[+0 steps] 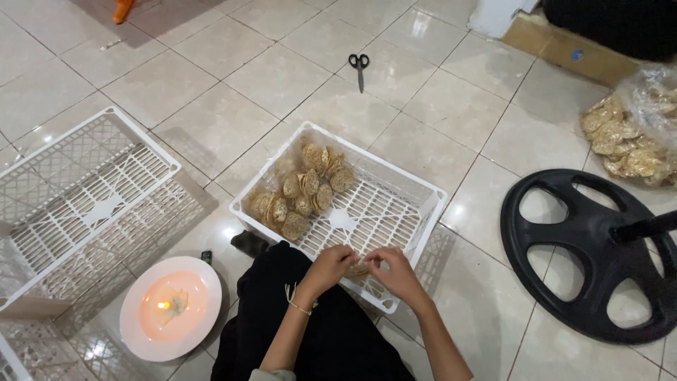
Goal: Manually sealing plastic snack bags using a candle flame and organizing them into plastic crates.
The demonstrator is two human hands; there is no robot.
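At the far left an empty white crate (84,190) sits on the tiled floor (211,120), with a white plate (169,307) holding a small lit flame just in front of it. In the middle, a second white crate (412,194) holds bagged round crackers (303,190) at its left end. At its near rim the left hand (330,268) and right hand (395,271) meet, each grip closed, pinching a small cracker packet (360,269) between them. Scissors (360,69) lie beyond; a black wheel-shaped base (599,310) rests to the right.

White plastic crate (416,189) on glossy floor tiles (211,127).
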